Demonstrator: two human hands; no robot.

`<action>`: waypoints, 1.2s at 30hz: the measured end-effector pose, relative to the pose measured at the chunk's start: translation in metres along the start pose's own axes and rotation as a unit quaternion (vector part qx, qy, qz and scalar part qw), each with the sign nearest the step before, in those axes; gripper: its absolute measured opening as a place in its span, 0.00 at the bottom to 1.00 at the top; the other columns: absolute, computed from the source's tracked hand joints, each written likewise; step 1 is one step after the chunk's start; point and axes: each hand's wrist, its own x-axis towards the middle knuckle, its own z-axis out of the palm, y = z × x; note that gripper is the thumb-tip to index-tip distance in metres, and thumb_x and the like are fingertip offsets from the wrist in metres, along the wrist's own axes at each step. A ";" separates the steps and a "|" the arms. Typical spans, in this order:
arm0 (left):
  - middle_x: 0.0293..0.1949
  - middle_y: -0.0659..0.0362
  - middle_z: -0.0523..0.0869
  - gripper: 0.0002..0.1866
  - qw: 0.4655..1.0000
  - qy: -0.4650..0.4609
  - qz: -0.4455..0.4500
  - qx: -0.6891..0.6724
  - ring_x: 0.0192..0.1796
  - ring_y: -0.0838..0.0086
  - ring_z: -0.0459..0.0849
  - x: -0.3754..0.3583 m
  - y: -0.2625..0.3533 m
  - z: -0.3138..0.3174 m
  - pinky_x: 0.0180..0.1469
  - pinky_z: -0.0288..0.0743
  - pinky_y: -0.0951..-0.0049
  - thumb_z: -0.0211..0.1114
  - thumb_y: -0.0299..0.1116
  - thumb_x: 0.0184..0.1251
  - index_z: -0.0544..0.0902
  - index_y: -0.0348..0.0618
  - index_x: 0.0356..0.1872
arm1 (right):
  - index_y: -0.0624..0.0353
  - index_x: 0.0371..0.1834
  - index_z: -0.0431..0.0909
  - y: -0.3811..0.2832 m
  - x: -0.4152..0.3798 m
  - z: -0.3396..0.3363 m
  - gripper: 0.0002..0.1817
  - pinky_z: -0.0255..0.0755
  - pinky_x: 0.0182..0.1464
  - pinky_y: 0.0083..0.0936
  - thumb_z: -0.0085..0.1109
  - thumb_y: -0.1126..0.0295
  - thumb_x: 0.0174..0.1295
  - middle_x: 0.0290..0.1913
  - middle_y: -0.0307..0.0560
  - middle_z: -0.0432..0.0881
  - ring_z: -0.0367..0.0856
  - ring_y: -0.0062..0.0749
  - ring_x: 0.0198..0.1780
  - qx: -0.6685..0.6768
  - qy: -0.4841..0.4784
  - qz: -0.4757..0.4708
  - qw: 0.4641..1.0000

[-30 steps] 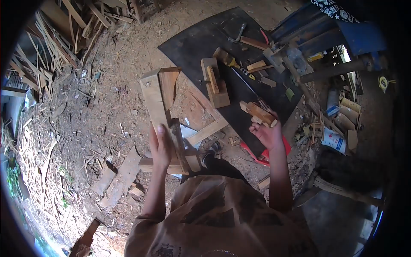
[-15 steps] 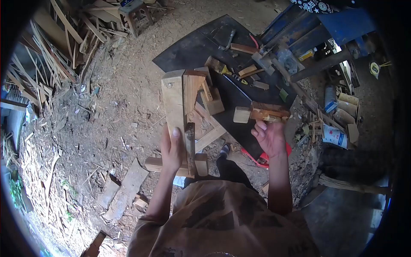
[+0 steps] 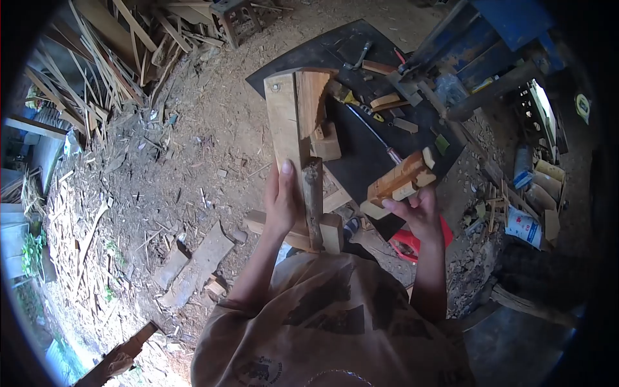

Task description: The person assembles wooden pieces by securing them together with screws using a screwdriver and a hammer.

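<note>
My left hand (image 3: 282, 203) is closed round a pale squared wooden beam (image 3: 284, 122), thumb lying along its face. The beam belongs to a joined wooden frame, with an angled wooden piece (image 3: 313, 103) at its far end, a rough round stick (image 3: 313, 200) alongside and a crosspiece (image 3: 332, 233) near my body. My right hand (image 3: 422, 216) grips a reddish-brown notched wooden block (image 3: 400, 180) with paler wood along its edges, tilted up to the right. Some of the right fingers are hidden behind the block. Just beyond it lies a long-shafted screwdriver (image 3: 380, 138).
A black sheet (image 3: 290, 61) on the ground bears a hammer (image 3: 358, 58), wood offcuts (image 3: 385, 100) and small tools. A red plastic object (image 3: 446, 232) is below my right hand. Wood strips (image 3: 97, 71) are piled at left; a blue metal machine (image 3: 464, 42) stands at upper right.
The frame in my left hand has shifted up and right in view. My right hand has turned the notched block from nearly level to tilted. The whole view has also shifted slightly.
</note>
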 end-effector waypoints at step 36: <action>0.27 0.61 0.83 0.23 0.935 -0.002 -0.017 0.354 0.30 0.79 0.78 -0.057 -0.067 0.105 0.34 0.73 0.69 0.59 0.52 0.87 0.83 0.36 0.49 | 0.57 0.51 0.80 0.176 0.024 -0.125 0.20 0.75 0.60 0.51 0.75 0.61 0.63 0.48 0.52 0.84 0.83 0.52 0.55 -0.462 0.119 -0.144 0.867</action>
